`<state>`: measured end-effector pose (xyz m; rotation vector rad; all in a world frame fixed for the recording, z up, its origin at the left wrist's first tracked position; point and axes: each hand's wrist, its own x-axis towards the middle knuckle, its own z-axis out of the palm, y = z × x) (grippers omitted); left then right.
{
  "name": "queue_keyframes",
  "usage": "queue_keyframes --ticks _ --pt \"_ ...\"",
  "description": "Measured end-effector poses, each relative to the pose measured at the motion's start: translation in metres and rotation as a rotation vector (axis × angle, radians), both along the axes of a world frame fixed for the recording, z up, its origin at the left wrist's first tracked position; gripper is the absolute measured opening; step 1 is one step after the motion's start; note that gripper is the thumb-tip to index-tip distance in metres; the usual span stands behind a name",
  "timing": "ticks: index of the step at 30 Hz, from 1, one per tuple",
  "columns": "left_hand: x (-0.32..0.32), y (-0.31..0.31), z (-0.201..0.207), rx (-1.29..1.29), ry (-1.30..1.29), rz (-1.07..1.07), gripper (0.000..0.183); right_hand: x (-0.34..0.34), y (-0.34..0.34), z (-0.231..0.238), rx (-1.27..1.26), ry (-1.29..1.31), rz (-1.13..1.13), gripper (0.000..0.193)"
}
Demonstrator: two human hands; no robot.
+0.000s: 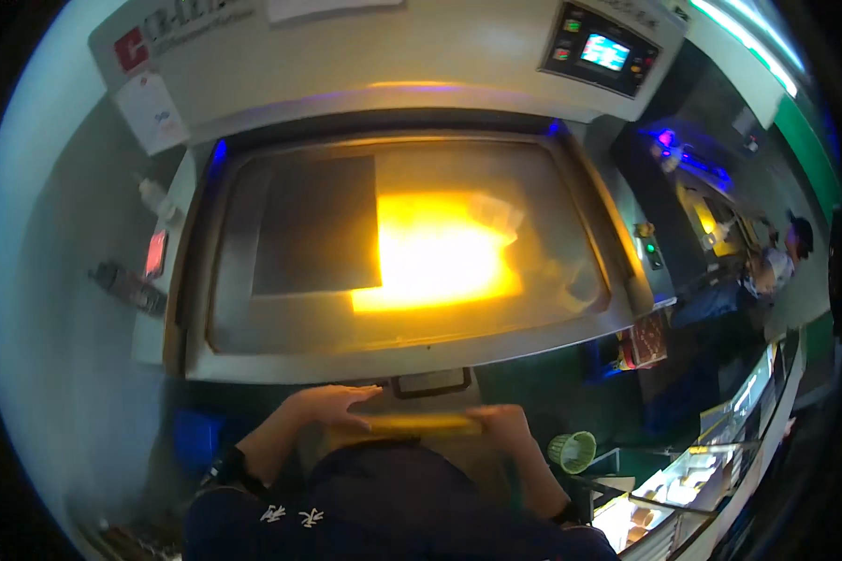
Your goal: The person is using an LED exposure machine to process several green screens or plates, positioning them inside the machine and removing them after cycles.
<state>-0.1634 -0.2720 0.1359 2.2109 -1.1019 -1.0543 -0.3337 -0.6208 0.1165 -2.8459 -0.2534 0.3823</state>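
Note:
Close to my body, in front of the large machine, is a thin yellow panel [423, 425], seen almost edge-on and slightly blurred. My right hand [503, 426] grips its right end. At the other end my left hand [332, 406] has its fingers stretched out and its thumb apart, beside or just over the panel; whether it touches cannot be made out. Beyond my hands, a dark rectangular sheet [318, 224] lies flat on the left part of the machine's framed bed [281, 323]. Glaring yellow light [444, 252] shines through the bed right of the sheet.
A control panel with a lit screen [606, 52] is on the machine's upper right. Bottles [157, 200] and a red-screened device [155, 253] stand at its left edge. A green basket [573, 452] and a lit rack [674, 500] are at lower right. Another person [772, 271] works far right.

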Motion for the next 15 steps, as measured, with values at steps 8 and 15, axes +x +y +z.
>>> queue_keyframes --ticks 8,15 --pt "0.071 0.124 -0.078 0.37 -0.666 0.242 0.065 0.188 0.115 -0.072 0.067 -0.336 0.246 0.043" --pt "0.219 0.163 -0.096 0.505 -0.574 0.243 0.069 0.327 0.163 -0.107 0.002 -0.202 0.276 0.061"
